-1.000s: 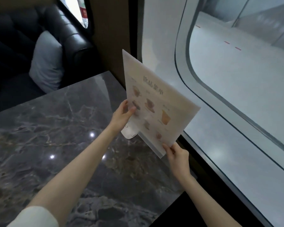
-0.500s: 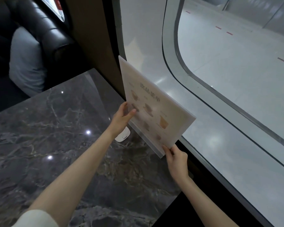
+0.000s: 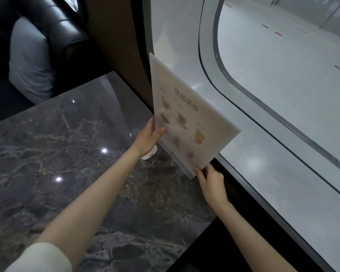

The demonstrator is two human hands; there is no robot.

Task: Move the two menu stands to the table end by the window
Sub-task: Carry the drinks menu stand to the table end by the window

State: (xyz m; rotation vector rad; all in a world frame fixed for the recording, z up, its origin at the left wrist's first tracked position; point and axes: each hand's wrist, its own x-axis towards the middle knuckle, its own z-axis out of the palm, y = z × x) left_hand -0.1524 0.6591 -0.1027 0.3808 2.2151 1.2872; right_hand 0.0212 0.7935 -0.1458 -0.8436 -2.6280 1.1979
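Since the earlier frames the menu stand (image 3: 186,122) has come closer to the window (image 3: 283,95) and stands more upright, its far edge now against the dark frame beside the glass. The left hand (image 3: 148,137) grips the stand's left edge, thumb on the printed face and the other fingers hidden behind the sheet. The right hand (image 3: 211,182) pinches the near lower corner of the stand between thumb and fingertips, right where the clear base strip ends. The stand is a pale sheet printed with drinks pictures, tilted, held at the right end of the surface (image 3: 57,154) next to the window; whether its base touches the surface cannot be told. Just below the left hand a small white object (image 3: 150,155) lies on the surface, partly hidden by the wrist. The surface is dark grey marble with bright light spots reflected in it. Beyond its far left edge sit a black leather seat (image 3: 65,26) and a grey cushion (image 3: 30,61).
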